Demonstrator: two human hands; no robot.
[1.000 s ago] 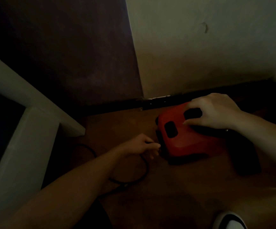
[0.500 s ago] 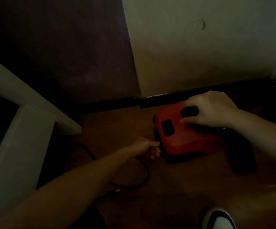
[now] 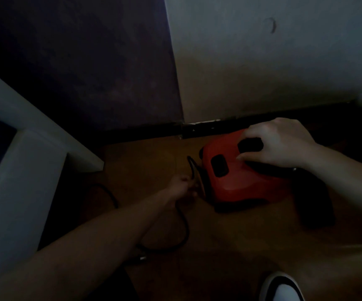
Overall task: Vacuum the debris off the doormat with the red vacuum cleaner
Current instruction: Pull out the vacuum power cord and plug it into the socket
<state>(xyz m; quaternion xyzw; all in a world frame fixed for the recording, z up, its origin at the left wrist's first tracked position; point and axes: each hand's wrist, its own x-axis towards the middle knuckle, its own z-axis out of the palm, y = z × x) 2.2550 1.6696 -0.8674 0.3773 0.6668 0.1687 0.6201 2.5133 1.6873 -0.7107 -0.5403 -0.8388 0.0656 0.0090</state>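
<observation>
The red vacuum cleaner (image 3: 236, 177) sits on the brown floor close to the wall, in dim light. My right hand (image 3: 280, 144) rests on top of it, fingers curled round its black handle. My left hand (image 3: 182, 187) is at the vacuum's left end and pinches the black power cord (image 3: 184, 224), which loops across the floor towards me. A short stretch of cord arcs up above my left fingers. No doormat shows in this view.
A white wall (image 3: 273, 61) meets a dark wall (image 3: 89, 61) just behind the vacuum, with a black skirting along the floor. White furniture (image 3: 24, 148) juts in from the left. My white shoe (image 3: 282, 287) shows at the bottom right.
My left hand has pulled the cord out from the vacuum's left end, so a loop of it now stands above my fingers. My right hand stays on the handle.
</observation>
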